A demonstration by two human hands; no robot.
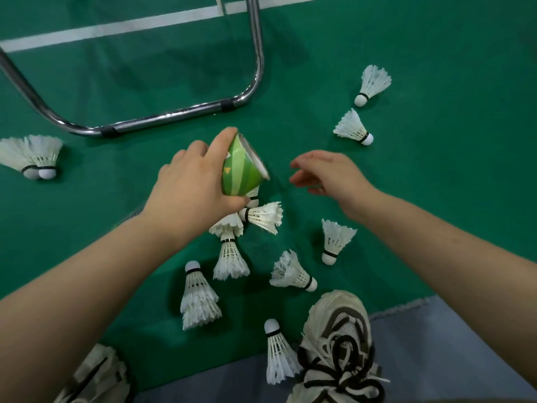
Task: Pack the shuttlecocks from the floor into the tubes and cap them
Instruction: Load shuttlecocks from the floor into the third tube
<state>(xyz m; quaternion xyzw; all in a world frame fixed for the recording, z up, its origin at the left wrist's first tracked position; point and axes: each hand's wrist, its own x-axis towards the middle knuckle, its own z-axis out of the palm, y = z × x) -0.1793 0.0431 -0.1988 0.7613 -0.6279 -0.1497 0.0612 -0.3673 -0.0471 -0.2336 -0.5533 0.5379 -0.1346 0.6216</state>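
Note:
My left hand (pixel 194 184) grips a green patterned tube (pixel 242 170), held upright over the floor with its open rim tilted to the right. My right hand (pixel 325 175) hovers just right of the tube, fingers loosely spread and holding nothing. Several white feather shuttlecocks lie on the green court floor: a stacked cluster (pixel 255 216) directly under the tube, one (pixel 335 239) below my right hand, one (pixel 292 271) near my shoe, a stack (pixel 199 298) at lower centre, and one (pixel 277 350) beside the shoe. The tube's inside is hidden.
A chrome tube frame (pixel 162 116) curves across the floor beyond my hands. Two shuttlecocks (pixel 353 128) lie at the upper right and a pair (pixel 32 157) at the far left. My shoes (pixel 338 344) stand at the bottom on the mat's edge. White court lines (pixel 110 29) run along the top.

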